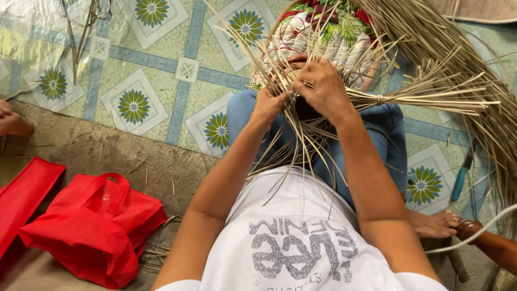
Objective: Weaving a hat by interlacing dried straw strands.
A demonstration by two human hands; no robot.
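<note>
while both hands [301,91] grip straw strips [431,86], red bag [94,226] beside

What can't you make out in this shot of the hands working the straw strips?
Head view only:
- Fingertips of the left hand and right hand: buried among the straw strips, so each grip is unclear.
- Woven piece between the knees: mostly covered by both hands.
- Blue-handled tool: its blade is hidden under the strips.
- Red bag: contents hidden.

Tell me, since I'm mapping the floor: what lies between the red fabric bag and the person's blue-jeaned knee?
Head view: bare grey concrete floor with scattered straw bits, then patterned floral mat.
</note>
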